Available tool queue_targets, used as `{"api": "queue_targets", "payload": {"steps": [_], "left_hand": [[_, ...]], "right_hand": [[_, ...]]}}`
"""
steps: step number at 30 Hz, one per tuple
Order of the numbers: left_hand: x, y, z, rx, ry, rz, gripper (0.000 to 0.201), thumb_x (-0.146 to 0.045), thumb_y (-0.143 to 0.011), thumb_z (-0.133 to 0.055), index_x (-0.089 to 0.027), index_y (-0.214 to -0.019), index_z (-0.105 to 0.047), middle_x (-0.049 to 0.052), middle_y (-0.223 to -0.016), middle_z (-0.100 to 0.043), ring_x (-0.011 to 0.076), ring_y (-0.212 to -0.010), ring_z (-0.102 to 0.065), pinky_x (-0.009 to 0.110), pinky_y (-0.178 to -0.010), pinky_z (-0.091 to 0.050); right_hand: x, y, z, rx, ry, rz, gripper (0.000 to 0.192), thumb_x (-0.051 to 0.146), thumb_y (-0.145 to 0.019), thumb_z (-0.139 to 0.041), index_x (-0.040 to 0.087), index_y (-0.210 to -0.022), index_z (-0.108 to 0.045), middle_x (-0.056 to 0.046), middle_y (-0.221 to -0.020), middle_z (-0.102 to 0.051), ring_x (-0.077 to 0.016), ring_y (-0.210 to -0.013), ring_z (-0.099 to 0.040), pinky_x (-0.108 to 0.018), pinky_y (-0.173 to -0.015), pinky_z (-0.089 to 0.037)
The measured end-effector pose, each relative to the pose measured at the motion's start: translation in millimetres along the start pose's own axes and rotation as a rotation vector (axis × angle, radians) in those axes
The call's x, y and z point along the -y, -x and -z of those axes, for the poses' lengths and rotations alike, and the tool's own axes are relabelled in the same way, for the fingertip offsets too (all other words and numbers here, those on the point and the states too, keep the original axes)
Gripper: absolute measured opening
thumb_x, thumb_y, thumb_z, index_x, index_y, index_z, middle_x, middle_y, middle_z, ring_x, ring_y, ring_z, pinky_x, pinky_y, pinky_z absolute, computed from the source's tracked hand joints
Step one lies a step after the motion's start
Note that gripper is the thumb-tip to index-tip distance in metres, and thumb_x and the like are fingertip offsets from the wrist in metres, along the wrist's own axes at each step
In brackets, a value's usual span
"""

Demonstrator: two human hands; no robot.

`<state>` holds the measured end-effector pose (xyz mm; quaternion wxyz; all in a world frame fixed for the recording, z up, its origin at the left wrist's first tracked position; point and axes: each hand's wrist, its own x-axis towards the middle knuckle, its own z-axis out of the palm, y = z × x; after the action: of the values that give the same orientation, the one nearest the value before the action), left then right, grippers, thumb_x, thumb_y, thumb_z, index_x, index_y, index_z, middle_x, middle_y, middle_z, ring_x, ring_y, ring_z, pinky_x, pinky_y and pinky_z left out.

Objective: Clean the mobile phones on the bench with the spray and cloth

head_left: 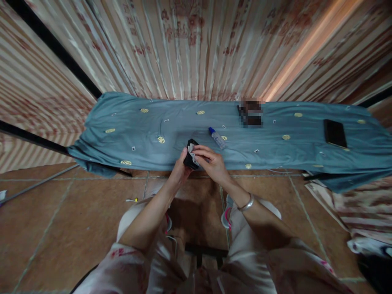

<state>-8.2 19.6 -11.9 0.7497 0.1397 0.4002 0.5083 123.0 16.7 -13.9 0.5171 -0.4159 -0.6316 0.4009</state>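
My left hand (179,168) is closed around a small black box-like object (192,162), held tilted above the front edge of the cloth-covered table; its exact kind I cannot make out. With bent fingers, my right hand (213,161) pinches a crumpled pale tissue or thin cloth (191,150) against the face of that object. Just beyond the right hand, a small clear bottle with a blue cap (217,138) lies on its side. A silver bangle circles my right wrist.
The long narrow table (171,122) wears a blue-green patterned cloth. A pixelated dark item (251,113) sits at its back, and a black flat rectangular device or case (335,133) lies at the right. Patterned curtains (183,49) hang behind. A small white-and-yellow item (132,200) rests on the tiled floor.
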Motion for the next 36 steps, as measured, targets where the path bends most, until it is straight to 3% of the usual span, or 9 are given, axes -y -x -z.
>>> {"api": "queue_targets", "payload": {"steps": [9,12,18,25,29,33,36], "left_hand": [[4,2,-1.1,0.034,-0.055,0.025,0.035,-0.043,-0.095,-0.050,-0.018,-0.110,-0.069,0.006,-0.093,-0.073,0.0165,-0.081,-0.066,0.027,-0.070,-0.052],[4,-1,-0.4,0.035,-0.070,0.022,0.038,-0.046,-0.095,-0.048,-0.017,-0.109,-0.070,0.007,-0.094,-0.073,0.0179,-0.084,-0.067,0.028,-0.073,-0.052],[-5,-6,-4.5,-0.005,-0.027,-0.037,0.044,-0.046,-0.099,-0.037,-0.018,-0.106,-0.070,0.006,-0.095,-0.074,0.0171,-0.090,-0.068,0.027,-0.077,-0.052],[-10,-16,-4.6,-0.051,-0.009,-0.124,0.046,-0.049,-0.097,-0.039,-0.015,-0.095,-0.070,0.006,-0.089,-0.073,0.0177,-0.096,-0.068,0.026,-0.085,-0.052],[-6,-22,-0.9,-0.084,-0.066,-0.214,0.047,-0.047,-0.099,-0.037,-0.014,-0.090,-0.069,0.004,-0.077,-0.070,0.0150,-0.083,-0.067,0.024,-0.076,-0.052],[-1,-28,7.2,-0.112,-0.165,-0.317,0.045,-0.053,-0.092,-0.049,-0.014,-0.086,-0.070,0.003,-0.073,-0.067,0.0150,-0.076,-0.065,0.024,-0.070,-0.050],[0,-30,13.8,-0.199,-0.270,-0.380,0.045,-0.057,-0.086,-0.056,-0.016,-0.075,-0.069,0.001,-0.061,-0.059,0.0155,-0.070,-0.061,0.024,-0.062,-0.046]], "right_hand": [[-16,-14,12,-0.119,0.201,0.059,0.022,0.036,-0.090,-0.058,0.023,-0.097,-0.075,-0.007,-0.113,-0.071,-0.0203,-0.107,-0.066,-0.034,-0.090,-0.055],[-17,-16,12,-0.134,0.273,0.113,0.026,0.036,-0.092,-0.054,0.022,-0.101,-0.074,-0.008,-0.114,-0.071,-0.0211,-0.110,-0.065,-0.036,-0.096,-0.052],[-6,-11,5,-0.022,0.452,0.222,0.032,0.030,-0.095,-0.049,0.024,-0.119,-0.068,-0.008,-0.127,-0.066,-0.0225,-0.116,-0.060,-0.042,-0.103,-0.047],[2,-5,-12,0.039,0.450,0.307,0.036,0.022,-0.095,-0.043,0.023,-0.123,-0.065,-0.009,-0.131,-0.063,-0.0220,-0.117,-0.057,-0.042,-0.102,-0.046],[6,-4,-17,0.070,0.451,0.293,0.040,0.020,-0.095,-0.041,0.024,-0.127,-0.064,-0.008,-0.134,-0.060,-0.0226,-0.120,-0.055,-0.042,-0.105,-0.044],[9,-2,-17,0.117,0.473,0.286,0.043,0.018,-0.095,-0.038,0.024,-0.130,-0.062,-0.009,-0.138,-0.057,-0.0243,-0.122,-0.052,-0.044,-0.108,-0.042],[10,0,-15,0.124,0.510,0.315,0.044,0.017,-0.095,-0.037,0.024,-0.130,-0.062,-0.008,-0.137,-0.058,-0.0238,-0.121,-0.053,-0.043,-0.108,-0.042]]}}
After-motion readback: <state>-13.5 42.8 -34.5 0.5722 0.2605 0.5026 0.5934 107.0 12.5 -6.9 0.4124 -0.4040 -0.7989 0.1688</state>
